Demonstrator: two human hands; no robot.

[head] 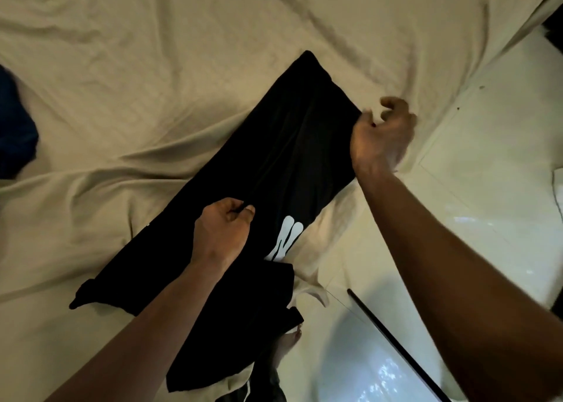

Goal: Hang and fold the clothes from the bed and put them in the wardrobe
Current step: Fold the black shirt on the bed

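Observation:
A black garment [283,146] with a white print [286,237] lies stretched diagonally across the cream bed sheet [152,66], partly folded lengthwise, its lower end hanging over the bed's edge. My left hand [222,231] pinches a fold of the black cloth near the garment's middle. My right hand [380,133] grips the garment's far right corner between thumb and curled fingers, close to the bed's right edge.
A dark blue piece of clothing [15,124] lies at the left edge of the bed. White tiled floor [487,188] runs along the right. A thin black rod [396,343] lies slanted on the floor at lower right. A bare foot [289,340] shows below the garment.

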